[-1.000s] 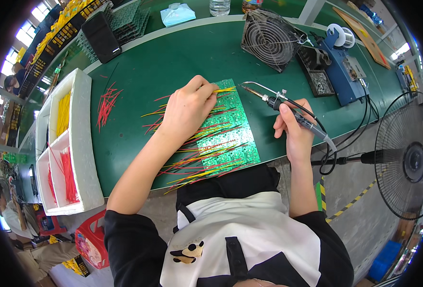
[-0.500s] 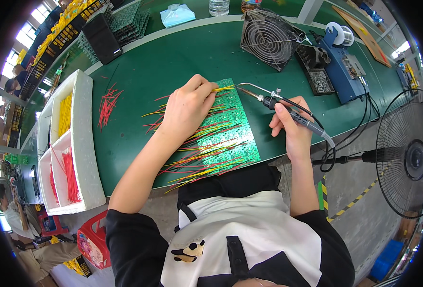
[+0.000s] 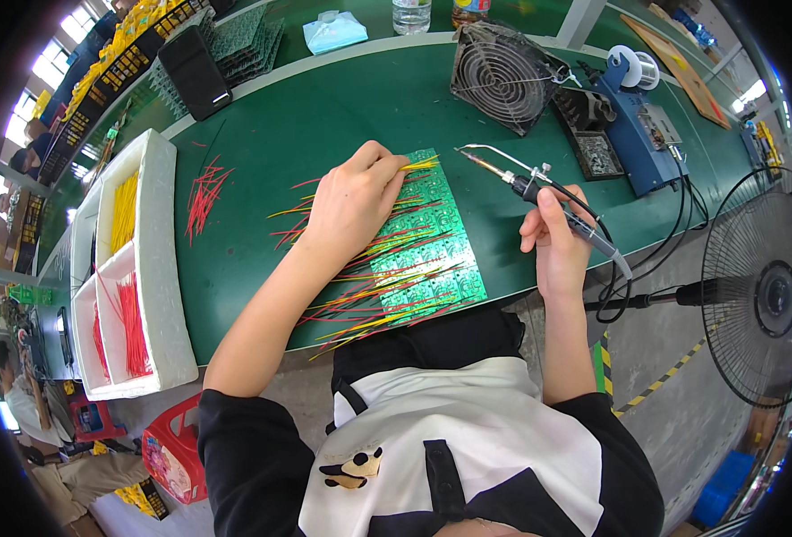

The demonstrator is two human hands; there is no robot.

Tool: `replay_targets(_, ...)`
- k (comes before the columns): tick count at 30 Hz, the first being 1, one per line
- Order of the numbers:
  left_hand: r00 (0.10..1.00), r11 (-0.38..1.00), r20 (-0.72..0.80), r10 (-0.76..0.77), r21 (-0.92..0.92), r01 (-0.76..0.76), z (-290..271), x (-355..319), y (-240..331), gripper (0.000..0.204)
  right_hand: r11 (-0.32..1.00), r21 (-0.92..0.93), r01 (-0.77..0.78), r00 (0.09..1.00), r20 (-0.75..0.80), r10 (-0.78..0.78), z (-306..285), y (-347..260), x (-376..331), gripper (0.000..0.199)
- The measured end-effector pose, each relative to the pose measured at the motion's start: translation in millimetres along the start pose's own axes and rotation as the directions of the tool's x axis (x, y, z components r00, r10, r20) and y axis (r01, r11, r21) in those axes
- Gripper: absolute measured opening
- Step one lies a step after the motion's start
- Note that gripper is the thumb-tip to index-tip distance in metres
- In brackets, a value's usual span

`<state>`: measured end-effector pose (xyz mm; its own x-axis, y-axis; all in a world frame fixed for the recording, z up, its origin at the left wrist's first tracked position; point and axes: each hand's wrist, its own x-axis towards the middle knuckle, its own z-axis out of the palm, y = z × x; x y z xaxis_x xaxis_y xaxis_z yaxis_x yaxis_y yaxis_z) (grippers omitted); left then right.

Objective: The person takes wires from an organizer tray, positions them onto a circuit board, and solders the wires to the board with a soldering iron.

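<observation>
A green circuit board (image 3: 432, 246) lies on the green table (image 3: 324, 116), with several red and yellow wires (image 3: 365, 300) fanned across it toward the left. My left hand (image 3: 353, 201) rests on the board's upper left part, fingertips pinching a yellow wire near the top edge. My right hand (image 3: 554, 242) grips a soldering iron (image 3: 526, 188) like a pen, to the right of the board. Its tip points up and left, raised clear of the board.
A white foam tray (image 3: 159, 268) with yellow and red wires sits at the left, loose red wires (image 3: 204, 192) beside it. A small fan (image 3: 499, 76), a blue soldering station (image 3: 638, 134) and solder spool stand behind. A floor fan (image 3: 758, 286) is right.
My right hand has drawn the soldering iron slightly right and away from the board. My left hand stays on the board's upper part.
</observation>
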<state>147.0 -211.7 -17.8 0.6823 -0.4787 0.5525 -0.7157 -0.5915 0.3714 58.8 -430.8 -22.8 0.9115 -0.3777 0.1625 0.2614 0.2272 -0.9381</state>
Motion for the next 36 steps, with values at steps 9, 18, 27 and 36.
replay_targets(9, 0.992, 0.999, -0.121, 0.047, 0.001, -0.047, -21.1, 8.1, 10.2, 0.012, 0.986, -0.11, 0.122, 0.975, -0.173, -0.14, -11.2, -8.0, 3.4, 0.016)
replay_targets(18, 0.899, 0.644, 0.218, -0.381, -0.635, 0.427, -39.5, 13.6, 18.9, 0.012, 0.994, -0.019, 0.107, 0.976, -0.19, -0.108, -19.0, -4.4, 6.5, 0.017)
replay_targets(27, 0.902, 0.656, 0.308, -0.303, -0.619, 0.432, -25.7, 16.7, 16.0, 0.008, 0.993, -0.029, 0.115, 0.978, -0.17, -0.118, -19.7, -4.4, 5.9, 0.017)
replay_targets(36, 0.934, 0.903, 0.2, -0.296, -0.259, 0.342, -7.8, -7.1, 23.0, 0.01, 0.991, -0.102, 0.089, 0.978, -0.179, -0.106, -13.3, -5.3, 6.0, 0.014)
